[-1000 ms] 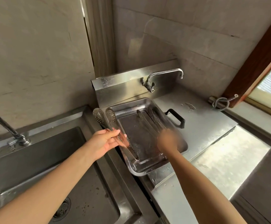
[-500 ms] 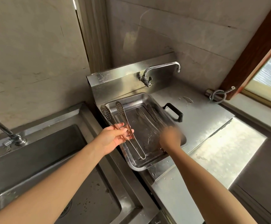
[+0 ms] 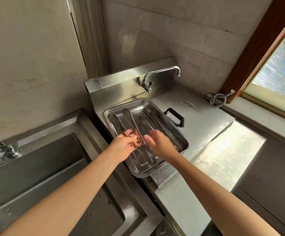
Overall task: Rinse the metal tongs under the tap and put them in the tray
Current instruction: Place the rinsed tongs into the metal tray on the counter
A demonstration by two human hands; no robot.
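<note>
Head view shows a pair of shiny metal tongs with perforated spoon-shaped tips point(image 3: 127, 124) pinched at mid-arm by the closed fingers point(image 3: 132, 138) of the left hand point(image 3: 124, 147), tips fanning out beyond the fingertips and hinge end down in the rectangular stainless steel tray point(image 3: 179, 132). Just right of those fingers the right hand point(image 3: 157, 143) hovers with fingers spread and gripping nothing, above a second pair of metal tongs point(image 3: 152, 120) lying in the tray. Past the fingertips a chrome wall tap point(image 3: 157, 74) sits on the backsplash.

Kitchen — steel sink point(image 3: 36, 167), wall tap point(image 3: 160, 74), steel counter point(image 3: 206, 120) w/ tiles.
</note>
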